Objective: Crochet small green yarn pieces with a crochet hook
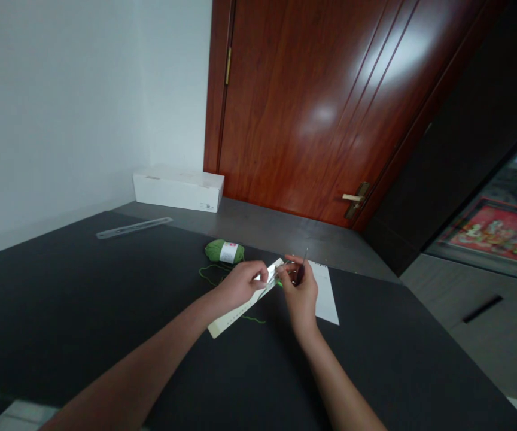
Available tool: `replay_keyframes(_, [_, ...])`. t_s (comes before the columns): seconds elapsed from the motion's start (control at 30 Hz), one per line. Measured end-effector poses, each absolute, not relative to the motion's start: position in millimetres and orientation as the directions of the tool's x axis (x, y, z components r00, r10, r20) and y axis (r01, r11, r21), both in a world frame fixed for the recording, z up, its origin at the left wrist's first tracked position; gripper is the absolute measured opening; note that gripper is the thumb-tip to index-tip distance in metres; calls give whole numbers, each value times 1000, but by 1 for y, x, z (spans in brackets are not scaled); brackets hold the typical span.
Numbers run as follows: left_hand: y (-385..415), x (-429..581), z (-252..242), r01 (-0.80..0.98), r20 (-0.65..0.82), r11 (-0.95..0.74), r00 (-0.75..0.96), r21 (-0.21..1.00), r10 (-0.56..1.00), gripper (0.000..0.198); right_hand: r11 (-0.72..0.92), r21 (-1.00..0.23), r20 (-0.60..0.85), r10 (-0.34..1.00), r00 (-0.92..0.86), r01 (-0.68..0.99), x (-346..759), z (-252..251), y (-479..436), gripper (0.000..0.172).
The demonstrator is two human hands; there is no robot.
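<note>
Door [294, 108] of reddish wood fills the upper middle of the frame, with a brass handle [355, 199] low on its right side. A white wall [61, 108] takes the upper left, and a dark cabinet [438, 161] stands at the right, above a grey floor [487, 323].

Dark counter [83, 317] spans the lower frame. Its right edge slants down toward the lower right corner, and a lighter grey ledge [276, 230] runs along its far side below the door. The counter extends well past both forearms to left and right, and more of it lies ahead of the hands, up to the ledge.

One white box [178, 188] sits on the ledge against the wall, and one metal ruler [133, 227] lies on the counter at upper left. Both arms reach in from the bottom of the frame, bent slightly at the wrists, with the hands close together near the centre.

The left hand [240, 284] grips the upper end of one long cream strip [236, 317], which slants down to the lower left. The right hand [301, 293] pinches one thin crochet hook [301, 272], tip upward. Just beyond the hands lie one green yarn ball [224, 251], its loose strand [211, 275] curling on the counter, and one sheet of paper [328, 296], partly under the right hand.
</note>
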State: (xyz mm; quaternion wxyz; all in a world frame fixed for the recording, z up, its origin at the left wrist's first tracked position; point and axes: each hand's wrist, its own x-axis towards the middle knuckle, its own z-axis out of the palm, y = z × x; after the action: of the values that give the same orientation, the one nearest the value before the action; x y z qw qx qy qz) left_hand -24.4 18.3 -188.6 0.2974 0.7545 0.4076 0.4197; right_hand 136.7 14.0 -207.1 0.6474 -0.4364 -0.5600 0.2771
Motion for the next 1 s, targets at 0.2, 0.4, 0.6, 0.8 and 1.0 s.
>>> replay_keyframes(0.2, [19,-24,-187,343,391,-473,283,811,876,15,464,-853,507,845,170,239,135,-207,11,23])
replay_keyframes(0.4, [22,-26,-193,278,378,-440,249,854,892,12,455,-823,522,842,135,339,137,-210,13,18])
replay_keyframes(0.6, [24,-24,-197,164,339,-386,255,908,906,10,464,-796,521,852,50,388,136,-213,13,12])
replay_keyframes(0.8, [21,-23,-199,39,243,-266,297,963,923,14,497,-731,577,816,33,468,136,-209,8,11])
replay_keyframes(1.0, [16,-22,-199,-44,202,-198,313,979,928,19,556,-668,643,766,7,494,135,-207,8,9])
